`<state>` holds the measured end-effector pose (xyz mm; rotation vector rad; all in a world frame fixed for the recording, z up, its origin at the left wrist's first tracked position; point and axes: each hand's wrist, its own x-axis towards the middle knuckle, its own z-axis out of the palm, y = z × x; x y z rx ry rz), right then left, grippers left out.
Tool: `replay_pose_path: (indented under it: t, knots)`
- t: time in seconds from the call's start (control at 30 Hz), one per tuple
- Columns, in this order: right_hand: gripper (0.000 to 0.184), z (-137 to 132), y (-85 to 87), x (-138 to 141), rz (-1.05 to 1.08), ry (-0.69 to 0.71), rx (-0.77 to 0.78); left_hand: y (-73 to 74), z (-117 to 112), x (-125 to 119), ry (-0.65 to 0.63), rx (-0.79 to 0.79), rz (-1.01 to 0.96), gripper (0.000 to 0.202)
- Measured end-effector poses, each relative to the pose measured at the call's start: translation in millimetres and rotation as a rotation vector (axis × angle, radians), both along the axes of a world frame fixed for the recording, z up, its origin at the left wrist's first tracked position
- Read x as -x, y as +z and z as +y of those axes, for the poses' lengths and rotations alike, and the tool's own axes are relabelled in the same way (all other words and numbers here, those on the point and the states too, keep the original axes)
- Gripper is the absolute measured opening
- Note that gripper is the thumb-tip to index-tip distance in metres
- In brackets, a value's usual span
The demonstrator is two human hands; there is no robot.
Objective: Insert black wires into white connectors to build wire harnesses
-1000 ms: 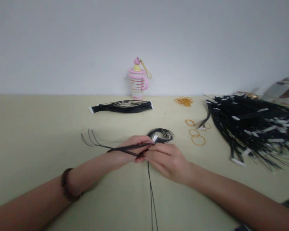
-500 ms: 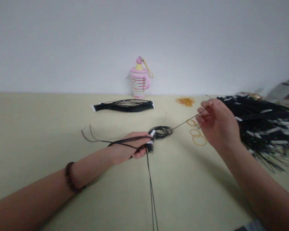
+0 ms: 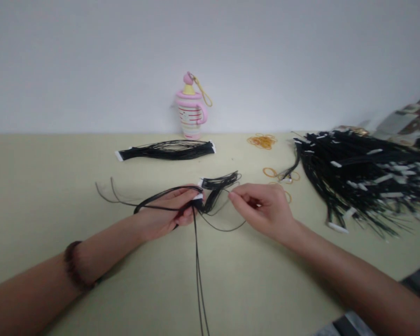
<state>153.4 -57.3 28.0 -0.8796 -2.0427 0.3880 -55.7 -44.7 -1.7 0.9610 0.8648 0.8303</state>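
Note:
My left hand point(image 3: 173, 205) is closed round a wire harness point(image 3: 220, 184), a bundle of thin black wires with white connectors. Its middle loops out past my fingertips, while loose wire ends trail left over my wrist and down toward the near edge. With thumb and forefinger, my right hand point(image 3: 262, 205) pinches one thin black wire point(image 3: 227, 230) that curves back to the bundle. Just behind my right hand lie several amber rubber bands point(image 3: 270, 172). Farther back, a second wire harness point(image 3: 168, 149) rests flat, white connectors at both ends.
A pink and white toy cup point(image 3: 191, 112) with a yellow strap stands against the wall. Back right of centre is a small heap of rubber bands point(image 3: 262, 141). A large pile of black wire harnesses point(image 3: 364, 172) covers the right side of the pale table point(image 3: 73, 158).
My right hand has come left and down, close to the bundle, and the wire in it has gone from taut to slack. The view has shifted slightly right.

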Motion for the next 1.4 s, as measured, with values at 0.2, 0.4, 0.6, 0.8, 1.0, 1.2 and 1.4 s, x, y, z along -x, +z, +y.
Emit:
replay_pose_path:
  t: [0.2, 0.4, 0.6, 0.8, 1.0, 1.2, 1.4]
  knots:
    - [0.025, -1.8, -5.8, 1.5, -0.062, 0.051, -0.010, 1.4, 0.5, 2.6, 0.052, 0.033, -0.018, 0.017]
    - [0.021, -0.2, -5.6, 0.2, -0.045, 0.061, -0.034, 1.6, 1.5, 3.7, 0.092, 0.068, -0.003, 0.015]
    - [0.023, -0.2, -5.6, 1.2, -0.060, 0.079, -0.061, -0.9, 2.7, 4.8, 0.092, 0.088, -0.017, 0.012]
    - [0.021, -0.4, -3.4, 1.2, -0.074, 0.074, -0.032, 4.3, -1.7, 0.8, 0.129, 0.063, 0.014, 0.011]
    - [0.020, 0.3, -2.3, 0.6, -0.064, 0.062, -0.049, 4.2, -2.1, -0.1, 0.152, 0.051, 0.029, 0.012]
    - [0.019, 0.6, -3.5, 0.9, -0.054, 0.077, -0.066, 2.2, -0.5, 1.5, 0.139, 0.043, 0.035, 0.012]
    - [0.019, 1.5, -4.5, 1.0, -0.073, 0.083, -0.047, 0.9, 0.1, 2.8, 0.145, 0.043, 0.063, 0.013]
